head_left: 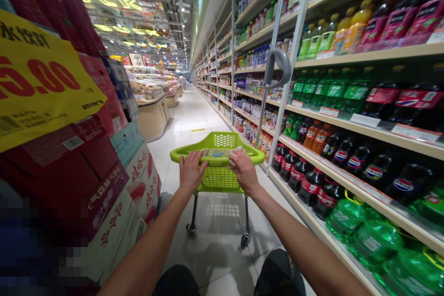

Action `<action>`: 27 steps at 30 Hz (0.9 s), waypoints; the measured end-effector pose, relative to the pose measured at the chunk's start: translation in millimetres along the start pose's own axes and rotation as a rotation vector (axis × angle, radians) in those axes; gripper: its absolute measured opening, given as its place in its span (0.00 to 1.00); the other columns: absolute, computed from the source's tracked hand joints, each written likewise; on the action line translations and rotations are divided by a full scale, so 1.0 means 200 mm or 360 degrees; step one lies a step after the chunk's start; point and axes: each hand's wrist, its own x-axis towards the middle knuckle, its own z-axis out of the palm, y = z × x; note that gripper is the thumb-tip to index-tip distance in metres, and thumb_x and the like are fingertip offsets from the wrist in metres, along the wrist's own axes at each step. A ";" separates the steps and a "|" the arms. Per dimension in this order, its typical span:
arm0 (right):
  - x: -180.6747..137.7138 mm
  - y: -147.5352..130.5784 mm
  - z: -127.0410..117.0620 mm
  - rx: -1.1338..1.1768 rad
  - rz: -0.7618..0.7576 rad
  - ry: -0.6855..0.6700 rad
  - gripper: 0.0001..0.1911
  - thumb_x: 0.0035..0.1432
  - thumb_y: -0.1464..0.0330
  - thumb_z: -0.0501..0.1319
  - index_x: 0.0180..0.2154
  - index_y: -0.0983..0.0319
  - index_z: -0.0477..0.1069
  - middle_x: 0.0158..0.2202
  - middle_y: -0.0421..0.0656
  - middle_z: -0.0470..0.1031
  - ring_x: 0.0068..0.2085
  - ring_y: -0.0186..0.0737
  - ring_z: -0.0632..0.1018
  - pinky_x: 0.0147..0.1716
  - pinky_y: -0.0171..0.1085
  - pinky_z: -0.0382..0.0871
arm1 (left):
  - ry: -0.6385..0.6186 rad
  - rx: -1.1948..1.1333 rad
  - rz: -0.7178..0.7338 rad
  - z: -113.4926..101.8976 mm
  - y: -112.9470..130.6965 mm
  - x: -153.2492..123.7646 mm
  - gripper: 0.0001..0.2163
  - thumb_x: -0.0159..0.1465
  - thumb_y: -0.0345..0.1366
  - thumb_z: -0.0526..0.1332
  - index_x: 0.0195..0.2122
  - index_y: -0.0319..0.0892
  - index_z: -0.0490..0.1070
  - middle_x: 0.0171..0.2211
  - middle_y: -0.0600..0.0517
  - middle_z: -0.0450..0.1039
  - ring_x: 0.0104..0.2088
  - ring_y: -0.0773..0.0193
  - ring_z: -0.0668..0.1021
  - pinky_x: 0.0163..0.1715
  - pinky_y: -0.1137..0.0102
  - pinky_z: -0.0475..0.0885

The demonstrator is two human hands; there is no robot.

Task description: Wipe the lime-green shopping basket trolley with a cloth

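A small lime-green plastic shopping cart with a mesh basket stands upright in front of me on caster wheels. My left hand lies over the left part of its handle bar, fingers curled across the top. My right hand is closed around a crumpled whitish cloth and presses it against the right part of the handle. Between both hands a clear-covered label shows on the handle. How far the fingers wrap under the bar is hidden.
Shelves of soda bottles run close along the right, with a grey hook-shaped loop sticking out. Stacked drink cartons and a yellow price sign crowd the left. Ahead, the tiled aisle passes food display counters.
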 end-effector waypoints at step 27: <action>-0.04 0.03 0.08 -0.0052 0.0028 0.0065 0.17 0.58 0.74 0.50 0.48 0.58 0.68 0.55 0.46 0.65 0.59 0.41 0.61 0.58 0.50 0.55 | -0.0077 0.0119 0.0131 -0.01 0.11 -0.04 0.20 0.61 0.38 0.52 0.54 0.39 0.61 0.54 0.43 0.65 0.56 0.52 0.64 0.56 0.54 0.53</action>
